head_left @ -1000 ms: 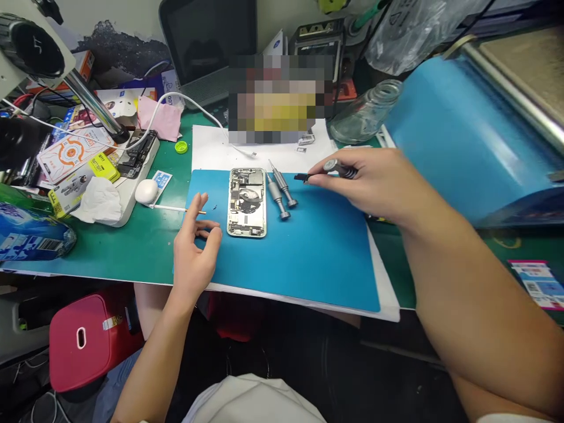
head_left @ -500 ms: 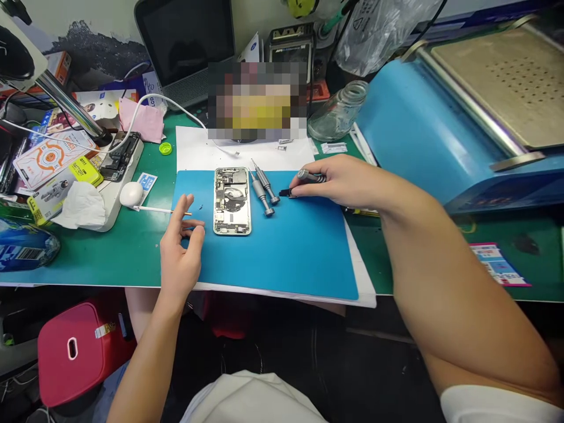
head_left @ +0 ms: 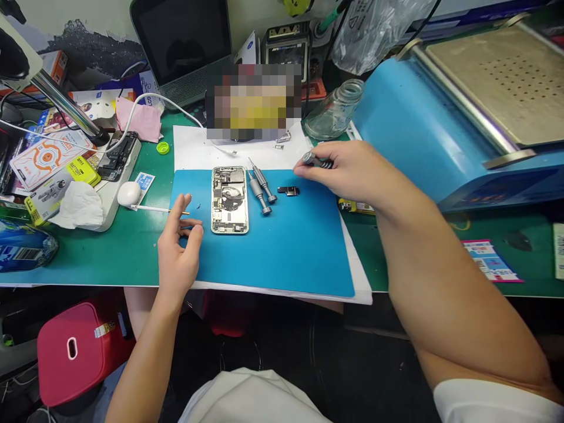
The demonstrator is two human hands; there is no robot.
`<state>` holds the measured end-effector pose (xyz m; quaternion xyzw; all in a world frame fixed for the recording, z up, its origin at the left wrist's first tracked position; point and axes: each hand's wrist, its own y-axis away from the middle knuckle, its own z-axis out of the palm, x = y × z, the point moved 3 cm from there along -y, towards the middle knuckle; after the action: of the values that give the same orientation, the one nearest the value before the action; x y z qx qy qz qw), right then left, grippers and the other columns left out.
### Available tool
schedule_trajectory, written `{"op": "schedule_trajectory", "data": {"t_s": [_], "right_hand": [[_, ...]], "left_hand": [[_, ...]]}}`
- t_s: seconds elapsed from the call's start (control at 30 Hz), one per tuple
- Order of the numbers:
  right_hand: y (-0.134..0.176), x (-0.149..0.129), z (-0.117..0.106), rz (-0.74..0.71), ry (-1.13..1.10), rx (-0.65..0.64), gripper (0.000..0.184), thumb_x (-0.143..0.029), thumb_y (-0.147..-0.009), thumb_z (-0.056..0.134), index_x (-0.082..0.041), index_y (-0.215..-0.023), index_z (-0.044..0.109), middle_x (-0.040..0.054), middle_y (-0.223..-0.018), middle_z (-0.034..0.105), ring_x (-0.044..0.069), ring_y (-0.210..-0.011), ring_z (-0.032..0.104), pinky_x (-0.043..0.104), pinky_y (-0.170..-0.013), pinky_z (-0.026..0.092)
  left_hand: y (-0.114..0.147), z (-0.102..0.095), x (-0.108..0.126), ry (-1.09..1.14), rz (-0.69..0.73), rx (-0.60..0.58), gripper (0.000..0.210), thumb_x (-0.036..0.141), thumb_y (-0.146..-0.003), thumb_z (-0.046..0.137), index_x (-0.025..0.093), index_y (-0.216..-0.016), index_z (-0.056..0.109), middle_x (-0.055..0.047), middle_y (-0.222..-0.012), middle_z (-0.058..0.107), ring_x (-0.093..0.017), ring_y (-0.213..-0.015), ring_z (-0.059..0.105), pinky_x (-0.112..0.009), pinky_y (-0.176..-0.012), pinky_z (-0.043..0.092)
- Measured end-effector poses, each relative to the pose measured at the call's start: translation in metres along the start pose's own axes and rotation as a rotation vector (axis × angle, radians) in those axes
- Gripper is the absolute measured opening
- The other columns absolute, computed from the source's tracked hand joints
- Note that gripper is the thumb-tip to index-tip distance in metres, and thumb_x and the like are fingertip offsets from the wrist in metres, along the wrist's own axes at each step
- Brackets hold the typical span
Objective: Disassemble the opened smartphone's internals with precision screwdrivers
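Observation:
My left hand [head_left: 178, 252] is at the left edge of the blue mat [head_left: 282, 252], a thin white stick with an orange tip [head_left: 152, 208] running between its partly bent fingers. Left of it, the stick's end reaches a round white object [head_left: 129, 194]. In my right hand [head_left: 337, 167], fingers closed, is a grey screwdriver [head_left: 311, 158]; its shaft is hidden. Just below and left of those fingers, a small black phone part [head_left: 288, 190] lies on the mat. An opened phone [head_left: 230, 200] rests between my hands, beside two grey screwdrivers [head_left: 259, 194] [head_left: 264, 180].
A glass jar [head_left: 332, 111] and a large blue machine [head_left: 396, 135] stand behind and right of my right hand. Left are a lamp pole [head_left: 70, 108], a white cable [head_left: 145, 95], crumpled tissue [head_left: 81, 205] and boxes. Small metal pieces [head_left: 282, 138] lie on white paper [head_left: 189, 147].
My right hand has let go of the small black part and moved up and right with the screwdriver. The part stays on the mat. My left hand stays in place; the view shifts slightly.

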<state>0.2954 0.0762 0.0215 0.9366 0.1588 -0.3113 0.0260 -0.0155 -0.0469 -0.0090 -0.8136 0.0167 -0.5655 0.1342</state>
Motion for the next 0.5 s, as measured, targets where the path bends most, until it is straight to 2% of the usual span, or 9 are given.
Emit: {"op": "schedule_trajectory", "data": {"t_s": [0.07, 0.13, 0.23, 0.3, 0.33, 0.5], "right_hand": [[0.005, -0.012, -0.002, 0.041, -0.05, 0.095, 0.031, -0.041, -0.095, 0.061, -0.016, -0.094, 0.078, 0.0131, -0.101, 0.078, 0.028, -0.092, 0.068, 0.038, -0.077, 0.048], [0.012, -0.027, 0.004, 0.021, -0.153, 0.085, 0.035, -0.045, -0.093, 0.062, -0.015, -0.095, 0.08, 0.0116, -0.096, 0.079, 0.025, -0.085, 0.068, 0.036, -0.074, 0.048], [0.023, -0.052, 0.028, -0.095, -0.235, -0.159, 0.043, -0.053, -0.092, 0.06, -0.019, -0.104, 0.083, 0.0036, -0.069, 0.072, 0.018, -0.059, 0.059, 0.032, -0.06, 0.041], [0.031, -0.066, 0.046, -0.181, -0.206, -0.34, 0.045, -0.049, -0.096, 0.055, -0.019, -0.118, 0.081, 0.0004, -0.059, 0.066, 0.016, -0.051, 0.054, 0.03, -0.056, 0.038], [0.034, -0.072, 0.054, -0.215, -0.183, -0.387, 0.045, -0.045, -0.098, 0.054, -0.019, -0.124, 0.079, -0.0001, -0.058, 0.066, 0.015, -0.05, 0.054, 0.029, -0.056, 0.038], [0.04, -0.084, 0.077, -0.304, -0.022, -0.395, 0.047, -0.037, -0.102, 0.053, -0.017, -0.142, 0.068, 0.0024, -0.063, 0.073, 0.016, -0.05, 0.057, 0.027, -0.055, 0.036]], "left_hand": [[0.0, 0.001, 0.002, 0.002, -0.008, -0.005, 0.058, 0.028, -0.102, 0.062, 0.034, -0.158, 0.047, -0.009, -0.16, 0.054, -0.019, -0.105, 0.071, -0.03, -0.086, 0.057], [0.0, 0.003, 0.005, -0.012, -0.013, -0.023, 0.059, 0.024, -0.101, 0.061, 0.034, -0.158, 0.047, -0.009, -0.161, 0.053, -0.02, -0.109, 0.071, -0.029, -0.086, 0.057], [0.0, 0.006, 0.01, -0.077, 0.008, -0.07, 0.064, 0.016, -0.099, 0.056, 0.032, -0.16, 0.044, -0.009, -0.161, 0.052, -0.021, -0.114, 0.071, -0.029, -0.086, 0.058], [0.001, 0.007, 0.012, -0.122, 0.032, -0.104, 0.067, 0.013, -0.098, 0.054, 0.033, -0.161, 0.041, -0.008, -0.162, 0.052, -0.021, -0.117, 0.07, -0.03, -0.089, 0.058], [0.002, 0.008, 0.013, -0.144, 0.041, -0.12, 0.069, 0.013, -0.098, 0.053, 0.033, -0.162, 0.04, -0.008, -0.162, 0.052, -0.021, -0.118, 0.07, -0.031, -0.091, 0.057], [0.004, 0.01, 0.012, -0.2, 0.072, -0.169, 0.069, 0.013, -0.098, 0.051, 0.031, -0.163, 0.037, -0.009, -0.161, 0.053, -0.021, -0.122, 0.069, -0.032, -0.094, 0.057]]}}
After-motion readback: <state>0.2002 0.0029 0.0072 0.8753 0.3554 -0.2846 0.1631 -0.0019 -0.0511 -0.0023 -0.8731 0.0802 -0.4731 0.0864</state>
